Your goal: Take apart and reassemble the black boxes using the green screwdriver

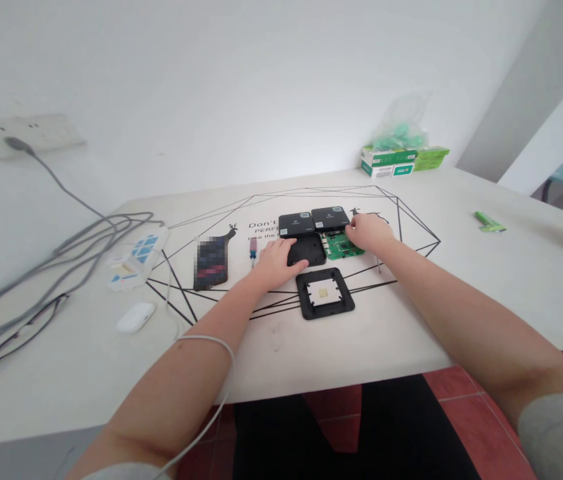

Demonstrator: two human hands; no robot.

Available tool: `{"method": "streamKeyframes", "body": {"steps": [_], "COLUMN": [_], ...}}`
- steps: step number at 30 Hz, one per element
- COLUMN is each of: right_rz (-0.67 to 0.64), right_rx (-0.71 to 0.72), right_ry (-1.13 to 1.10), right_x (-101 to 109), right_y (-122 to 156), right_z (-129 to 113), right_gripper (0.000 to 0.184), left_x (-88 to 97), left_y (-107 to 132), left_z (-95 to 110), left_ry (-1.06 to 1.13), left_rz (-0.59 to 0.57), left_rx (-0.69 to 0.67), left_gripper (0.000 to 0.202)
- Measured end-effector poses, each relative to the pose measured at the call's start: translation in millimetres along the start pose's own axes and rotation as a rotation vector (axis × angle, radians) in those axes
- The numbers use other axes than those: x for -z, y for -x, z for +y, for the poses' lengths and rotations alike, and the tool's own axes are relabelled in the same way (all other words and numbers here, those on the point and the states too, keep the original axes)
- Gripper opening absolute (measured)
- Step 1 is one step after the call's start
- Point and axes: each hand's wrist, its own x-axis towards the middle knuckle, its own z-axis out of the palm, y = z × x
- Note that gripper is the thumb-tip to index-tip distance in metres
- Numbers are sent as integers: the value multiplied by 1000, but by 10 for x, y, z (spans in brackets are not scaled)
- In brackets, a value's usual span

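My left hand point(277, 262) holds the left side of an open black plastic casing point(310, 248), with the thumb along its near edge and the fingers at its far left. Just right of that casing lies a green circuit board point(342, 245). The fingers of my right hand point(367, 232) are closed at the board's far right corner, hiding it. Two closed black boxes with small labels, the left box point(296, 224) and the right box point(330, 217), sit behind. Nearer to me is a black square cover point(325, 293) with a white plate inside.
A screwdriver point(253, 249) lies left of my left hand, then a phone-like object point(211, 262) with a blurred surface. Further left are a white case point(136, 317), glasses point(18, 333) and grey cables point(106, 227). Green-white boxes point(388, 160) stand by the wall; a green packet point(489, 222) lies right.
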Motion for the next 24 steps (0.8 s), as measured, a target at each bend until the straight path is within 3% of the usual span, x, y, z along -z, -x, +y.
{"method": "streamKeyframes", "body": {"steps": [5,9,15,18,24], "right_rz": [91,-61,-77,-6,268], "right_rx": [20,-78,-31,-1,149], "right_ry": [87,145,100,23,-276], "right_x": [119,114,24,23,-37], "right_y": [2,-40,-122,-117,-2], "right_z": [101,234,252,203,35], "right_gripper": [42,53,37,42,42], "left_x": [11,4,10,20,28], "left_y": [4,9,22,27,30], "left_z": [29,57,107,149,207], "left_ry": [-22,-33,-42,-57,-57], "left_rz": [-14,-12,-10,-19,-32], "left_rx": [20,40,51,56,91], "left_gripper": [65,64,61,61,62]}}
